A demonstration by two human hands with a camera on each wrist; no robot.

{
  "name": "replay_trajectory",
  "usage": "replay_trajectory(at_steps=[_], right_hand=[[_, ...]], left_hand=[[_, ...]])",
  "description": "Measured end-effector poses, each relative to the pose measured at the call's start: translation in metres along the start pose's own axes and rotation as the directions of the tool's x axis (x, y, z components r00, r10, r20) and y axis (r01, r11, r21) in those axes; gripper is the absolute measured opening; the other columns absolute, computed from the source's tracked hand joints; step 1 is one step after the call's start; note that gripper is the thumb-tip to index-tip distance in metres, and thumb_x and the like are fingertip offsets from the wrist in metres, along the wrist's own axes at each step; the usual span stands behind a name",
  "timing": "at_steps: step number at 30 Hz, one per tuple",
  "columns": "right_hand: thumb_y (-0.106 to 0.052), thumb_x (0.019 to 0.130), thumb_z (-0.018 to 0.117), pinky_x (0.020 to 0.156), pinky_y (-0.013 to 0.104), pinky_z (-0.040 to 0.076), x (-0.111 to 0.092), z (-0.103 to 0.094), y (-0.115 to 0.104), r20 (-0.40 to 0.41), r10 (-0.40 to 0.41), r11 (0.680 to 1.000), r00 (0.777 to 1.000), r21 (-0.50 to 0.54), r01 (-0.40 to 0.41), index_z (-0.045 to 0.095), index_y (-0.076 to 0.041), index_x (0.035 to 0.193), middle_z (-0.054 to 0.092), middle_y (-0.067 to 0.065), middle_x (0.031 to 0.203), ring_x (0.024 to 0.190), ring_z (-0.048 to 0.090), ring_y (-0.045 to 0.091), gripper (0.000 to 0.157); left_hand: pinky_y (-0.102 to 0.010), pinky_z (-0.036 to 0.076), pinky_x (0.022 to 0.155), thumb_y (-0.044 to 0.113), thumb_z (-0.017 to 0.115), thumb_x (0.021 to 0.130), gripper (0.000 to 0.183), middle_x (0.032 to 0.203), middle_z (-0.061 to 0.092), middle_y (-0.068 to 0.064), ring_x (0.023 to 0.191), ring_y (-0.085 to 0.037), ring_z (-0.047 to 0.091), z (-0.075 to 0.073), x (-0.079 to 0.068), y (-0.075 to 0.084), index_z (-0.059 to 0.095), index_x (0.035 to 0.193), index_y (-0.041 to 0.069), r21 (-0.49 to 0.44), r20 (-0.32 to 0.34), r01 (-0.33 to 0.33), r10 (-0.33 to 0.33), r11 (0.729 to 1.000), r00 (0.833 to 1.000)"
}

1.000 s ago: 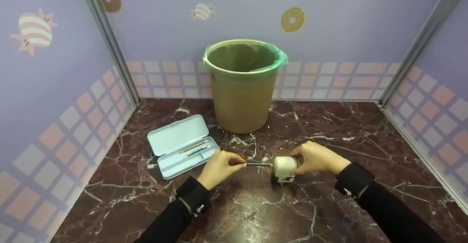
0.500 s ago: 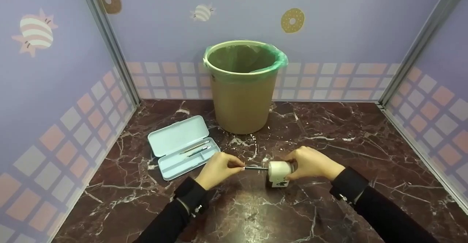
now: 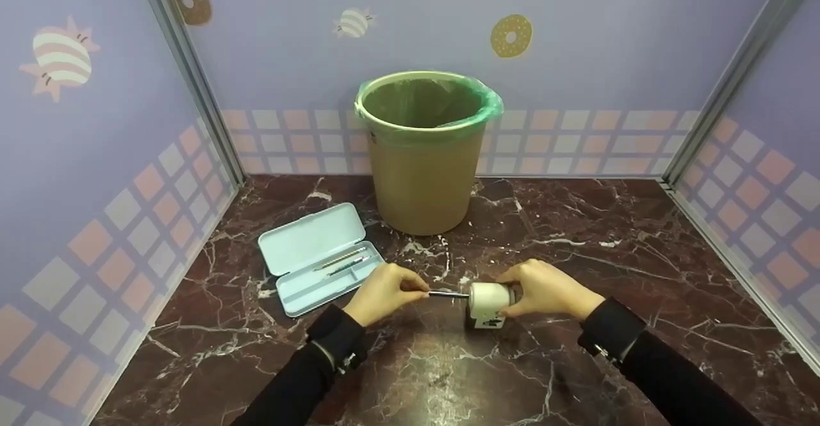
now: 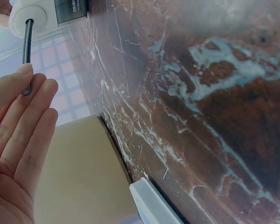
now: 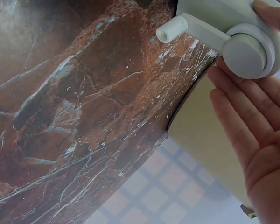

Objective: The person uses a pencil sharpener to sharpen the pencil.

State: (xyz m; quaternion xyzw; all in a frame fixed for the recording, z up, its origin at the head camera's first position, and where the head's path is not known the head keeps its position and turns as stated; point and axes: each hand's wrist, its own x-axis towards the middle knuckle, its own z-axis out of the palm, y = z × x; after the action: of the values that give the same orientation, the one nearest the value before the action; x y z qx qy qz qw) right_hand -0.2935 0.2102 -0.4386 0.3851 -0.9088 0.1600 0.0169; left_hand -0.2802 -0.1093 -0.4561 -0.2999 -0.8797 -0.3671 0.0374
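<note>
Between thumb and fingers, my left hand pinches a dark pencil. The pencil lies level, and its far end sits inside the round hole of a white crank pencil sharpener, as the left wrist view shows. My right hand grips the sharpener's body from the right side, thumb in front and fingers behind. In the right wrist view the white crank handle sticks out free of the fingers. A dark window shows on the sharpener's lower part.
Left of the hands lies an open light blue pencil case with a few pencils inside. Behind stands a beige bin with a green liner. Pale specks dot the dark marble tabletop. Patterned walls enclose three sides.
The sharpener, held by my right hand, has moved left and slightly nearer, and the pencil's end has gone into its hole. Over the last half second almost nothing moved.
</note>
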Motion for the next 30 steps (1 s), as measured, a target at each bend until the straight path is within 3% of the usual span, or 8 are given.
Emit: replay_trajectory(at_steps=[13,21,30], right_hand=[[-0.032,0.073,0.087,0.058,0.017,0.045,0.0047,0.0005,-0.0024,0.003,-0.010,1.000,1.000,0.003,0.010,0.079,-0.012,0.096,0.078,-0.001,0.083,0.062,0.055,-0.001,0.032],[-0.031,0.073,0.087,0.054,0.016,0.039,0.0067,0.0013,-0.0038,0.004,-0.011,1.000,1.000,0.014,0.011,0.077,-0.014,0.093,0.072,-0.006,0.074,0.057,0.045,-0.004,0.028],[-0.030,0.074,0.087,0.053,0.016,0.035,0.0081,0.0011,-0.0041,0.020,-0.007,0.999,1.000,0.039,0.006,0.075,-0.016,0.090,0.067,-0.004,0.069,0.056,0.041,-0.004,0.025]], left_hand=[[-0.023,0.059,0.075,0.011,0.078,0.087,0.010,0.091,0.081,-0.008,0.081,-0.019,0.078,0.0008,-0.0028,-0.0041,0.082,0.094,0.005,-0.017,0.007,0.007,-0.007,1.000,1.000],[-0.021,0.059,0.072,0.009,0.079,0.086,0.007,0.089,0.081,-0.008,0.078,-0.019,0.077,0.0009,-0.0020,-0.0044,0.082,0.092,0.005,-0.007,-0.016,-0.022,0.022,1.000,1.000],[-0.021,0.059,0.072,0.008,0.079,0.086,0.007,0.088,0.081,-0.009,0.078,-0.020,0.078,0.0035,-0.0031,-0.0068,0.082,0.091,0.004,-0.014,-0.006,-0.009,0.009,1.000,1.000]])
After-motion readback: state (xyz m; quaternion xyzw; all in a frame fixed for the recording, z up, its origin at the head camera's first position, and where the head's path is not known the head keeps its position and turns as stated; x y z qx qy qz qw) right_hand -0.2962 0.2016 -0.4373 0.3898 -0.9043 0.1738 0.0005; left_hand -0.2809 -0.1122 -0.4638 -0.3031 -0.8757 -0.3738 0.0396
